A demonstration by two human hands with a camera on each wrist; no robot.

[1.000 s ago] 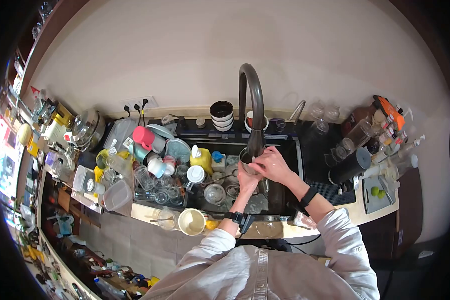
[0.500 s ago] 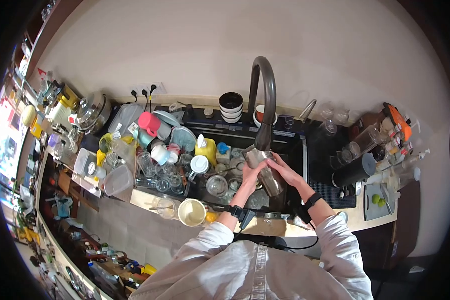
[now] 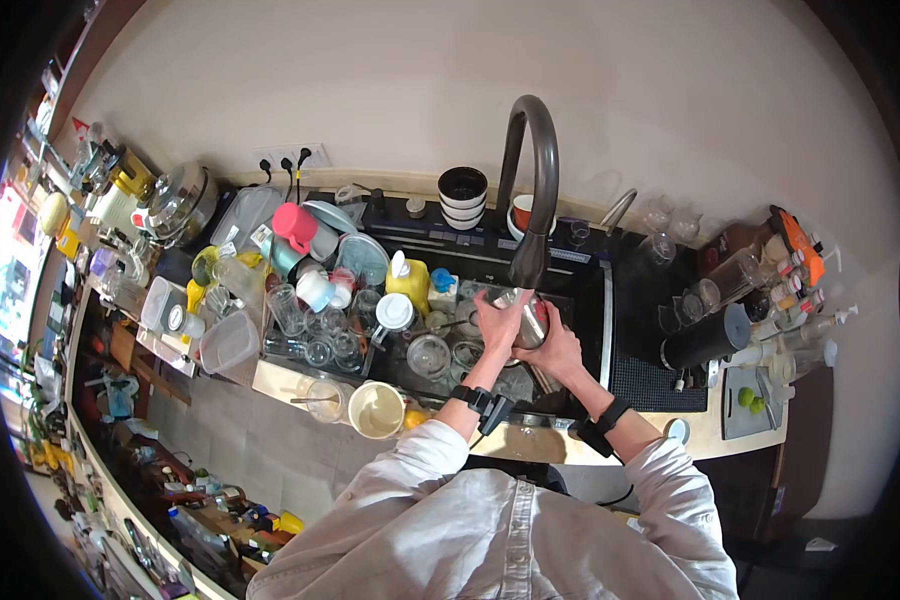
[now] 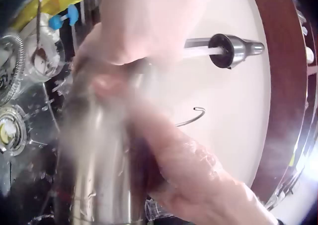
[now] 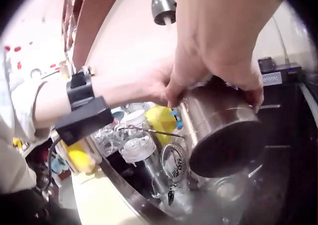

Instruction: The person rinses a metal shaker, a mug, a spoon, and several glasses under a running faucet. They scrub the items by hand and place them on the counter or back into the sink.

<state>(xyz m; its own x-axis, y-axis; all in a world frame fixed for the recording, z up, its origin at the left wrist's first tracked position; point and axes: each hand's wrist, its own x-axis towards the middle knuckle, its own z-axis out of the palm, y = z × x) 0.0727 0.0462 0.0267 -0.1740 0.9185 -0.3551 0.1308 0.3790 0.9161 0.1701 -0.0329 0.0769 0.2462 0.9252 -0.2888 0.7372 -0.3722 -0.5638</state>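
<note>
Both hands hold a shiny metal shaker tin (image 3: 533, 325) over the sink, right under the faucet (image 3: 530, 262). My left hand (image 3: 500, 325) grips its left side near the upper end. From the right, my right hand (image 3: 558, 352) wraps round it. In the right wrist view, the tin (image 5: 213, 110) is tilted, with a broad dark end facing down. Water runs from the faucet head (image 4: 228, 51) toward the hands in the left wrist view. There the tin's upper part is hidden behind blurred fingers.
Left in the sink are glasses (image 3: 320, 350), a lidded white pitcher (image 3: 394, 312) and a yellow bottle (image 3: 410, 280). Stacked bowls (image 3: 462, 198) stand behind. A cream tub (image 3: 377, 410) sits on the front edge. Right of the sink are a black cylinder (image 3: 705, 337) and a cutting board (image 3: 740, 422) with limes.
The tin, earlier mouth-up under the faucet, has been tilted and turned. My right hand has moved from its rim to its right side; my left has shifted to its upper left.
</note>
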